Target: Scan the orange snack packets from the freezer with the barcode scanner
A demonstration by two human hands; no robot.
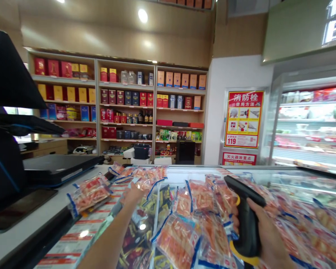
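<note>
My right hand [268, 231] is wrapped round the handle of a black and yellow barcode scanner [248, 220], its head tilted up and to the left. Under and around the scanner lie clear plastic packets of pinkish-orange food [179, 237] with blue edges. Stretched forward, my left hand [132, 193] is at the near left edge of another such packet [149, 175] and seems to grip it; some of its fingers are hidden. A small pale patch, perhaps a label, shows at the fingertips. More packets [91, 192] lie left of that hand.
Beneath the packets is a glass-topped case holding dark packages [140, 231]. Price labels [72, 235] run along its left side. A black checkout machine [5, 149] and a flat black device [61, 168] stand left. Shelves of boxes [126, 98] line the back; a lit display fridge [310, 123] is right.
</note>
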